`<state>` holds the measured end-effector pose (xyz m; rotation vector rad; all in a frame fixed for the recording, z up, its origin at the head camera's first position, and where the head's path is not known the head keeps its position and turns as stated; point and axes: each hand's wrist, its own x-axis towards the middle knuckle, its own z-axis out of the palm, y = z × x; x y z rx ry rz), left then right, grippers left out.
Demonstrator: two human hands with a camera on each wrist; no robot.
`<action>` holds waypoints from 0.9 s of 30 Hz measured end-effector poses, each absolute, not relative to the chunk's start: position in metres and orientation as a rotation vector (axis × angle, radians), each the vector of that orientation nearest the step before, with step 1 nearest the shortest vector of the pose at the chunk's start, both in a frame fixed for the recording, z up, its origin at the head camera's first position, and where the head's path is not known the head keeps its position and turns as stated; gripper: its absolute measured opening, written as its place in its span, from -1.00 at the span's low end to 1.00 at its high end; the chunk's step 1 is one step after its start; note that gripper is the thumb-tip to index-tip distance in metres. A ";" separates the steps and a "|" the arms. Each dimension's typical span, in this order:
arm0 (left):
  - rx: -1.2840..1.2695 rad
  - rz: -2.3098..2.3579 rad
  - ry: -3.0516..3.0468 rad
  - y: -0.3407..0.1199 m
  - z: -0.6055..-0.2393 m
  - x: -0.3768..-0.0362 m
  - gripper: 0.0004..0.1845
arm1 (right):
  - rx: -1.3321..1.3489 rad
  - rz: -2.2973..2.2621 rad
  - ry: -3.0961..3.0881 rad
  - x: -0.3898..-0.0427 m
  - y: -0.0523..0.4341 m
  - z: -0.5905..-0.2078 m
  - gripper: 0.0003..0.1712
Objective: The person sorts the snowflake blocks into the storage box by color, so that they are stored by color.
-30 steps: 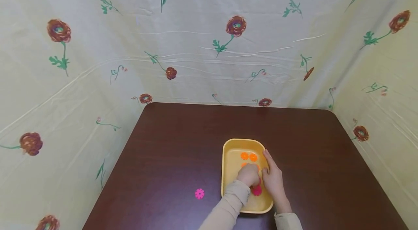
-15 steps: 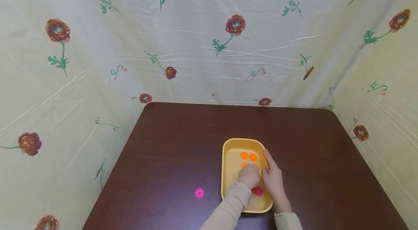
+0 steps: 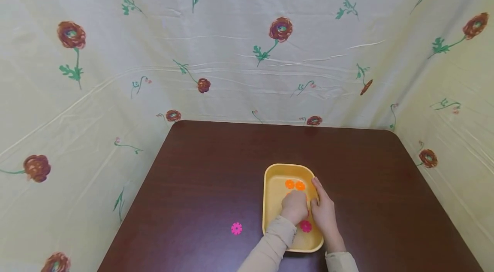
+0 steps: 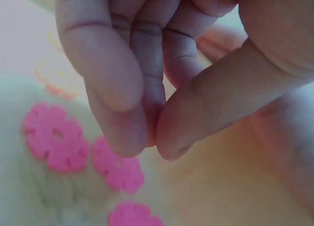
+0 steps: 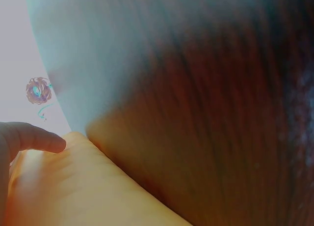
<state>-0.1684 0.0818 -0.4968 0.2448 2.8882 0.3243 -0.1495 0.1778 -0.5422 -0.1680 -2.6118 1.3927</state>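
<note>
A yellow tray (image 3: 273, 207) sits on the dark table. It holds two orange flower-shaped pieces (image 3: 295, 185) at its far end and a pink piece (image 3: 306, 226) nearer me. My left hand (image 3: 295, 204) hovers inside the tray just behind the orange pieces. In the left wrist view the left hand (image 4: 152, 143) has its thumb and curled fingers pressed tip to tip with nothing between them, above pink pieces (image 4: 56, 143). My right hand (image 3: 319, 203) rests along the tray's right rim with its fingers straight; one finger (image 5: 29, 136) lies over the yellow edge (image 5: 73, 186).
One pink flower-shaped piece (image 3: 236, 228) lies loose on the brown table (image 3: 216, 169), left of the tray. Floral cloth walls (image 3: 247, 49) close in the table at the back and on both sides.
My left hand has crept slightly farther into the tray, uncovering more of the pink piece. The right hand and the tray have stayed put.
</note>
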 end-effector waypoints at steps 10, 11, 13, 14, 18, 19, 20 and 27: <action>0.296 0.532 3.124 0.053 -0.464 -0.172 -0.88 | -0.199 1.393 -2.627 -0.150 0.177 -0.542 -0.34; 0.288 0.571 3.143 0.049 -0.462 -0.173 -0.88 | -0.200 1.386 -2.627 -0.150 0.176 -0.542 -0.34; 0.258 0.636 3.160 0.040 -0.458 -0.176 -0.88 | -0.202 1.376 -2.626 -0.150 0.176 -0.542 -0.34; 0.237 0.664 3.164 0.035 -0.457 -0.177 -0.88 | -0.204 1.374 -2.623 -0.151 0.176 -0.542 -0.34; 0.140 0.753 3.190 0.015 -0.457 -0.181 -0.90 | -0.216 1.387 -2.627 -0.150 0.175 -0.541 -0.34; 0.119 0.771 3.193 0.010 -0.457 -0.181 -0.90 | -0.219 1.394 -2.629 -0.150 0.175 -0.541 -0.34; 0.102 0.791 3.199 0.005 -0.458 -0.182 -0.91 | -0.226 1.398 -2.635 -0.150 0.175 -0.541 -0.34; 0.002 0.854 3.206 -0.029 -0.466 -0.180 -0.94 | -0.261 1.438 -2.686 -0.150 0.175 -0.542 -0.32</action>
